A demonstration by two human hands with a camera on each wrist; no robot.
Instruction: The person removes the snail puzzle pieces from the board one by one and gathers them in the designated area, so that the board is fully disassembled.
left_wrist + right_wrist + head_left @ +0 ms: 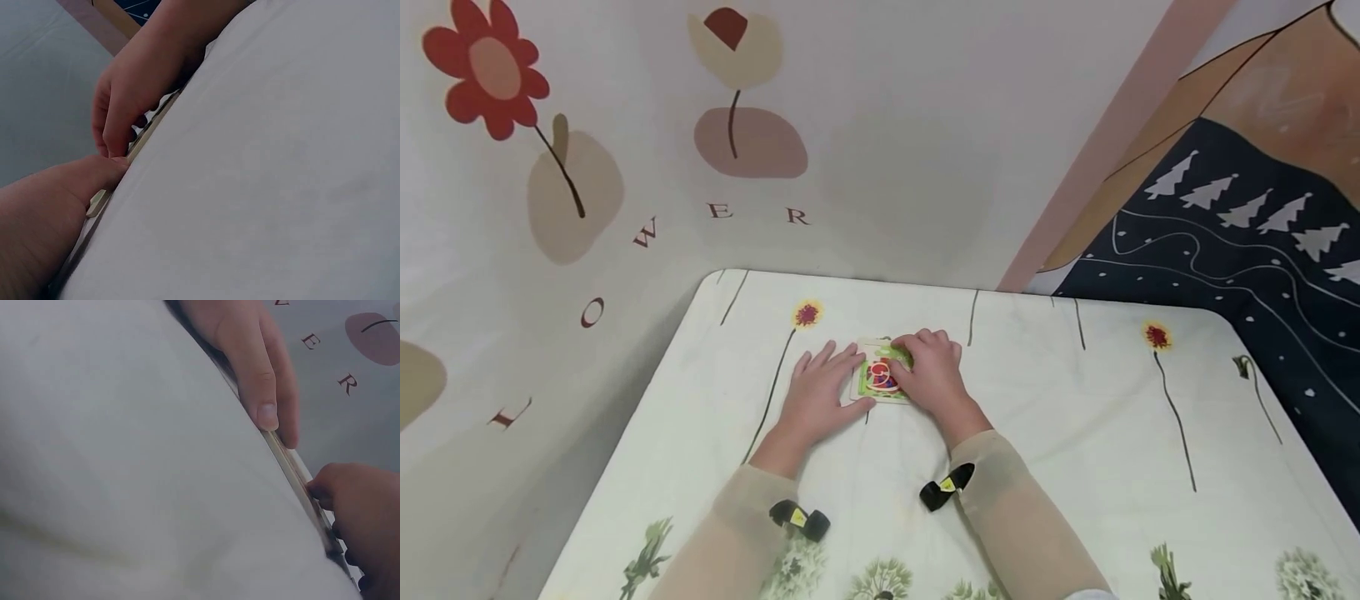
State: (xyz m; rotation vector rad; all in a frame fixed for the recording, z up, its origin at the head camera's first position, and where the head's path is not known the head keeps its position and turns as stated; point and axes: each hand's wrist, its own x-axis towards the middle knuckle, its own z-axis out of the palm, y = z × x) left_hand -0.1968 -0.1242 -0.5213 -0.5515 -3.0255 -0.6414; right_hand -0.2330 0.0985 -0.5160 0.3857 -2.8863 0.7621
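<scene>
A small wooden puzzle board [886,397] lies flat on the cloth-covered table in the head view. It has a green border and a red and blue picture with white outlines. My left hand [822,396] rests along its left side with fingers spread, its thumb at the near edge. From the right, my right hand [934,373] bends its fingers over the far right part, the thumb on the picture. Both wrist views show the board edge-on, with the left thumb [267,415] against its near edge and the right hand [140,94] over it. The right fingers hide that side.
A white tablecloth [1052,400] with printed flowers and stems covers the table. Behind stands a pale wall hanging [910,167] with flowers and letters, and a dark hanging [1210,225] with trees is at the right. Black wrist cameras sit on both sleeves.
</scene>
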